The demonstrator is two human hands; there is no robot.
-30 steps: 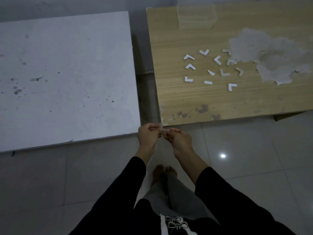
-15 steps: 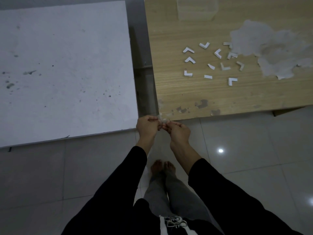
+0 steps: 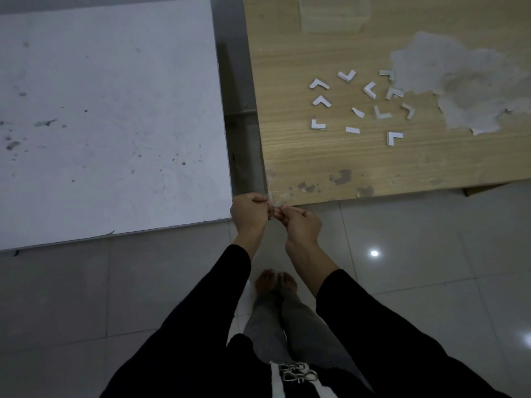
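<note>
Fingertips (image 3: 260, 199) of both my hands meet in a tight pinch on a small pale piece (image 3: 275, 205). It is held in the air between them, just in front of the near left corner of the wooden table (image 3: 316, 162), and it is too small for me to tell what it is.

Farthest left, a big white board (image 3: 109, 110) flecked with dark spots lies flat. Its near right corner is just beside my left hand (image 3: 249, 212). That hand is turned back-up on a straight wrist, fingers curled in against the thumb and nipping the left end of the piece. The forearm runs forward out of a black sleeve (image 3: 201, 305).

My right hand (image 3: 301, 225) comes in from the other side, a little nearer to me. Its fingers are curled too, and its tips pinch the right end of the piece, close against those of the left. Its wrist is bent slightly inward, and more bare forearm shows before the sleeve starts. Between my forearms, lower down, my bare feet (image 3: 275, 282) stand together on the grey tiled floor (image 3: 416, 268).

Further right, white L-shaped paper bits (image 3: 319, 84) lie scattered on the table, well apart from my hands. A clear box (image 3: 333, 15) sits at the far edge, and a pale peeled patch (image 3: 459, 90) spreads to the right of the bits.
</note>
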